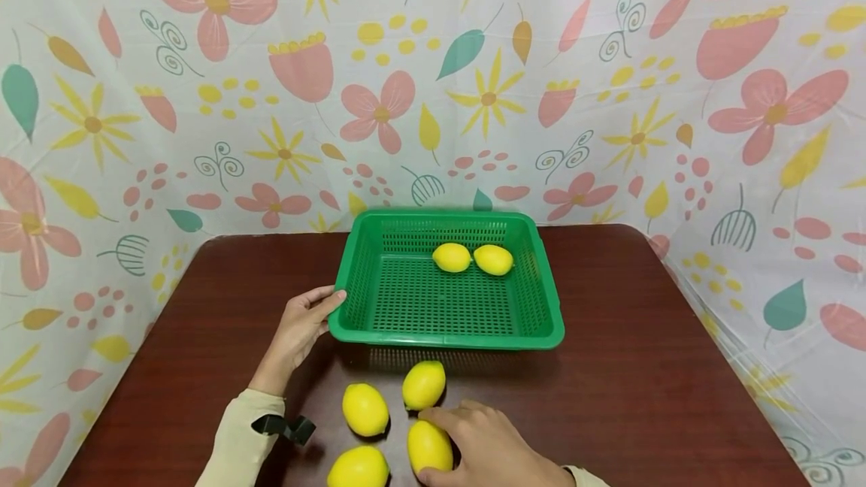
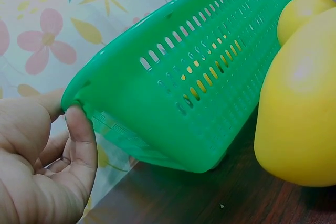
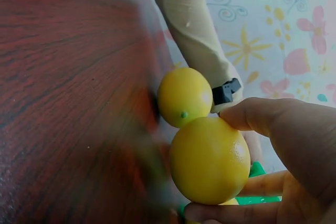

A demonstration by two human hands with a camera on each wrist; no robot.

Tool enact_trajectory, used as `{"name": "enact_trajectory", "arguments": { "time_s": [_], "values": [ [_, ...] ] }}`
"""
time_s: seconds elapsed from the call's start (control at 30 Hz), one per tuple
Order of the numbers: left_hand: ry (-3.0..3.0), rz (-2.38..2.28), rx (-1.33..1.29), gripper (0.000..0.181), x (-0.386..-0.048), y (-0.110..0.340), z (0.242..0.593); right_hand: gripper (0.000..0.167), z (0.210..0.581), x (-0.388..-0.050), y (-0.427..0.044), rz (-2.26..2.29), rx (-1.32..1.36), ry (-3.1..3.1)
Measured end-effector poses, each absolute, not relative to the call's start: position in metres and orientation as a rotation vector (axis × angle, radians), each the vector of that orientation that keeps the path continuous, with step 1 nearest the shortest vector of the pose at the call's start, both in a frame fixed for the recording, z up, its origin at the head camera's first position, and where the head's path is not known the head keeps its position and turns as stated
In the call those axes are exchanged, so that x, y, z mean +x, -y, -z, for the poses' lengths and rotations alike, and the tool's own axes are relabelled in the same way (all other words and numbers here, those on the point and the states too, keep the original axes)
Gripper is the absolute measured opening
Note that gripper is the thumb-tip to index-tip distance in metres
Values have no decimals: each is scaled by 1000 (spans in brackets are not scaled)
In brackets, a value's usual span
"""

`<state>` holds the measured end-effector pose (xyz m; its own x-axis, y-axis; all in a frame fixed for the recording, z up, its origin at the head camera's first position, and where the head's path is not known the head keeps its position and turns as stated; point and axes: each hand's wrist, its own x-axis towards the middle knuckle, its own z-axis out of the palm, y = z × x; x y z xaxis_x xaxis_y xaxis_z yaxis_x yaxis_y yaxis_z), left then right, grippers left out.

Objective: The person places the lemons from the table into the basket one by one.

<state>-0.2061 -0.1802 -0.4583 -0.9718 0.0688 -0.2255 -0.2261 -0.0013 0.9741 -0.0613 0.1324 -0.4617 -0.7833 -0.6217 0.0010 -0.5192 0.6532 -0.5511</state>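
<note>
A green slatted plastic basket (image 1: 446, 340) stands on the table, with two lemons (image 1: 452, 258) inside near its back right. My left hand (image 1: 306, 324) grips the basket's left rim near the front corner; in the left wrist view the thumb and curled fingers (image 2: 82, 140) pinch that rim. In front of the basket, my right hand (image 1: 497, 446) holds a lemon (image 1: 429, 448) between thumb and fingers. The right wrist view shows this lemon (image 3: 210, 161) between the thumb and the fingertips. Close by lie three more lemons, one (image 1: 424, 385) just behind it and another (image 1: 365, 409) to its left.
The dark red-brown wooden table (image 1: 622, 367) extends to both sides of the basket. A floral-patterned cloth (image 1: 433, 96) hangs behind and around it. The third loose lemon (image 1: 358, 467) lies at the front edge of the head view. A black strap (image 1: 284, 427) sits on the left sleeve.
</note>
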Motion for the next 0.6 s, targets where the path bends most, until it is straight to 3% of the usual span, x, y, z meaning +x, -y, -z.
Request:
{"name": "enact_trajectory", "arguments": {
  "time_s": [0.6],
  "values": [
    [-2053,-2082,-164,57,-206,180,458,51,407,-75,-145,838,-1222,-2604]
  ]
}}
